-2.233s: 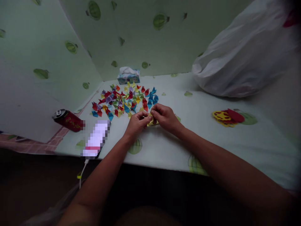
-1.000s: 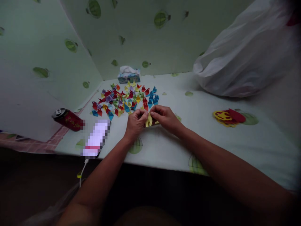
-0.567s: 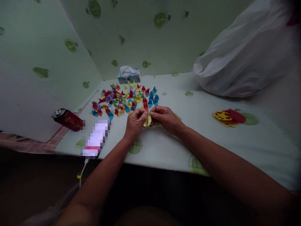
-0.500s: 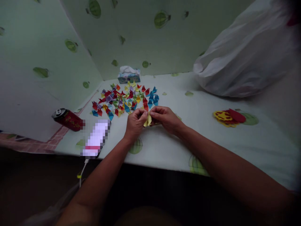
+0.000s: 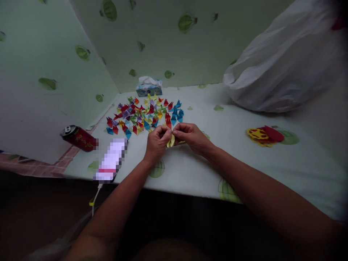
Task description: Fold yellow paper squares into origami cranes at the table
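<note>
Matt yel. ppr (image 5: 170,141); mtl can (image 5: 78,138)

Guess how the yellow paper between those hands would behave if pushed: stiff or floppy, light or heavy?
The yellow paper is probably very light, being small enough for the left hand and right hand to pinch. Its folds likely make it a bit stiff, but its thin look suggests a hard push could crush it.

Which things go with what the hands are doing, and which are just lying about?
Seem to belong:
yellow folded paper, pinched by the left hand and right hand
colourful folded pieces, probably, being folded paper too

Probably just there:
red can
phone
tissue box
white bag

Can't tell:
red and yellow cut-outs
</note>
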A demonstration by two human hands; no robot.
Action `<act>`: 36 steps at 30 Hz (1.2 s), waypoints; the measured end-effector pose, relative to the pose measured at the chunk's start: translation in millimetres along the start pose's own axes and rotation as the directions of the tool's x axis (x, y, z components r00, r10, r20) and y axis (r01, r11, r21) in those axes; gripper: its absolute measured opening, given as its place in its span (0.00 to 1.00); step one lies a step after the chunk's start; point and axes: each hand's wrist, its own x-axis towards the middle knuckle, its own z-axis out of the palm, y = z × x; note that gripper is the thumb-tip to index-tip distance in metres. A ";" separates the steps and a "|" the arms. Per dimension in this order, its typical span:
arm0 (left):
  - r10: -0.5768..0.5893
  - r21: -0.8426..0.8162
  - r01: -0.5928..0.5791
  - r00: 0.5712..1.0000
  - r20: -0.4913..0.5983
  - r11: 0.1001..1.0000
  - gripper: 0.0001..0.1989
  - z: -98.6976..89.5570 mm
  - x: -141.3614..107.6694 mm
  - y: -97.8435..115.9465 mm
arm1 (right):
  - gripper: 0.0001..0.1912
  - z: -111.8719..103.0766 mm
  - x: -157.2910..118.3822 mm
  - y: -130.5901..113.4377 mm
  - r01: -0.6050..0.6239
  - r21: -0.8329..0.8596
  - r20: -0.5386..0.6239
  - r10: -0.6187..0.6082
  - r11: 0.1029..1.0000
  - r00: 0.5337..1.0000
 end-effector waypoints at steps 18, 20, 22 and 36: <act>-0.145 -0.100 0.158 0.982 0.121 0.982 0.13 -1.7 1.4 2.2 | 0.16 -2.2 0.4 -6.5 0.134 -0.290 0.002 -0.139 0.948 0.990; -0.156 -0.085 0.169 0.978 0.141 0.982 0.13 -2.0 1.4 2.9 | 0.17 -2.9 0.6 -6.3 0.127 -0.310 0.005 -0.132 0.942 0.991; -0.173 -0.084 0.187 0.973 0.151 0.979 0.13 -2.0 1.3 3.1 | 0.16 -3.0 0.1 -7.1 0.139 -0.373 -0.007 -0.152 0.917 0.988; -0.177 -0.043 0.187 0.968 0.176 0.981 0.17 -3.7 2.8 0.8 | 0.10 -1.5 -1.7 -7.8 0.198 -0.553 -0.032 -0.258 0.809 0.965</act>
